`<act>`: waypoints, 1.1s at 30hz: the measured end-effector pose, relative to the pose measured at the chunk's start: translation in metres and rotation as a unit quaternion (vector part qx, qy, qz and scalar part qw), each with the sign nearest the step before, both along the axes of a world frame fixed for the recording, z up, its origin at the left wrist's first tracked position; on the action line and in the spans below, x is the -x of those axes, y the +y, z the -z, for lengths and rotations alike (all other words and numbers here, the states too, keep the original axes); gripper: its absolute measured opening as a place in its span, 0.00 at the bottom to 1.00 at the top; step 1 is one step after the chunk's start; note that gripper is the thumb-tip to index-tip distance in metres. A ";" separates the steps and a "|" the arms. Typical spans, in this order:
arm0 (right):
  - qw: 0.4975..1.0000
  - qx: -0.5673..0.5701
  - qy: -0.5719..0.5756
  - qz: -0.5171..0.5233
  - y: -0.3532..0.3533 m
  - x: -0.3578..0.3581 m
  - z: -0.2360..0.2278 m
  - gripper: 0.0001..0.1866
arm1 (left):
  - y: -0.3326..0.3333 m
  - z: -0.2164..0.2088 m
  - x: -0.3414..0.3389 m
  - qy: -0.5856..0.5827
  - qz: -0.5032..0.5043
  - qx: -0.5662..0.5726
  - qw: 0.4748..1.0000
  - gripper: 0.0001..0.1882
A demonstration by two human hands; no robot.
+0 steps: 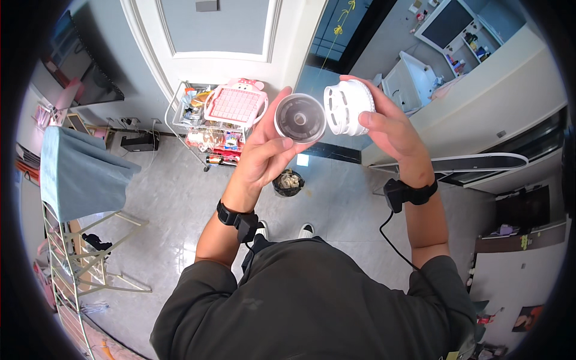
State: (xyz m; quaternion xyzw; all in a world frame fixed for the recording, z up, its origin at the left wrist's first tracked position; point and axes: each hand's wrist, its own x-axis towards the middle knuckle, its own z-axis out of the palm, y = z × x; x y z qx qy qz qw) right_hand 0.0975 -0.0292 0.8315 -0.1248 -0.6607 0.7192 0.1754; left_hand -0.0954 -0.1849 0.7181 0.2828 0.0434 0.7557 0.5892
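Observation:
In front of me my left hand point(264, 147) grips a round white-rimmed cup point(300, 118). Its open side faces me and shows a greyish inside with a small round boss in the middle. Beside it, my right hand point(393, 129) holds a white round slotted piece point(348, 108) with a ridged edge, tilted on its side. Thumb and fingers clasp it from its right. The two pieces are very close at their edges; whether they touch I cannot tell. What the slotted piece holds inside is hidden.
A wheeled wire cart point(195, 141) carries a pink basket point(237, 103) and packages. Below my hands stands a black-lined bin point(288, 183). At left is a drying rack point(72, 264) with a blue cloth point(84, 174); at right, an ironing board point(480, 162). A sink point(411, 84) lies beyond the doorway.

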 end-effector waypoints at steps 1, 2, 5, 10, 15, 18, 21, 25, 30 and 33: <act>1.000 -0.029 -0.005 -0.002 -0.004 0.000 -0.004 0.43 | -0.004 -0.004 -0.001 0.021 -0.013 0.000 1.000 0.47; 0.998 -0.058 -0.010 -0.004 -0.007 0.001 -0.009 0.44 | -0.008 -0.008 -0.002 0.020 -0.017 0.005 1.000 0.50; 0.996 -0.087 -0.023 -0.006 -0.018 0.003 -0.020 0.47 | -0.019 -0.016 -0.006 0.056 -0.053 0.012 0.997 0.50; 0.982 -0.182 -0.037 -0.035 -0.028 0.008 -0.042 0.50 | -0.022 -0.020 -0.012 0.091 -0.123 0.025 0.988 0.48; 0.959 -0.268 -0.071 -0.062 -0.030 0.017 -0.057 0.53 | -0.019 -0.023 -0.017 0.146 -0.177 0.023 0.973 0.50; 0.940 -0.318 -0.102 -0.074 -0.041 0.023 -0.070 0.53 | -0.019 -0.026 -0.017 0.133 -0.156 0.012 0.979 0.47; 0.906 -0.389 -0.143 -0.090 -0.046 0.028 -0.077 0.51 | -0.017 -0.029 -0.017 0.131 -0.155 0.000 0.979 0.47; 0.890 -0.415 -0.152 -0.111 -0.048 0.034 -0.084 0.49 | -0.014 -0.029 -0.015 0.135 -0.169 -0.010 0.976 0.47; 0.892 -0.411 -0.154 -0.103 -0.050 0.040 -0.095 0.48 | -0.012 -0.035 -0.009 0.131 -0.153 -0.009 0.980 0.46; 0.892 -0.409 -0.150 -0.120 -0.047 0.044 -0.104 0.48 | -0.012 -0.039 -0.010 0.190 -0.204 0.005 0.960 0.49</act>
